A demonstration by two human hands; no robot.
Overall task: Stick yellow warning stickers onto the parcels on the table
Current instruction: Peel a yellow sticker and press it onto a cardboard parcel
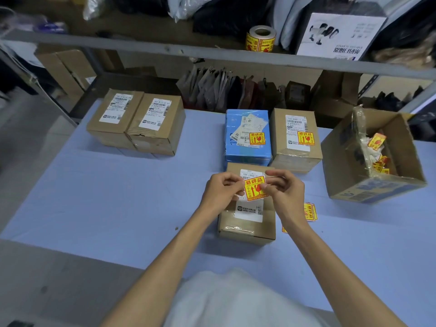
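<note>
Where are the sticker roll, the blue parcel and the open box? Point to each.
sticker roll (260,44): head view, its yellow side.
blue parcel (232,121): head view, bare left part of top.
open box (339,166): head view, left outer wall.

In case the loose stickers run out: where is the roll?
In the head view the sticker roll stands on the upper shelf, right of centre, just left of the white printed box and above the blue parcel.
</note>
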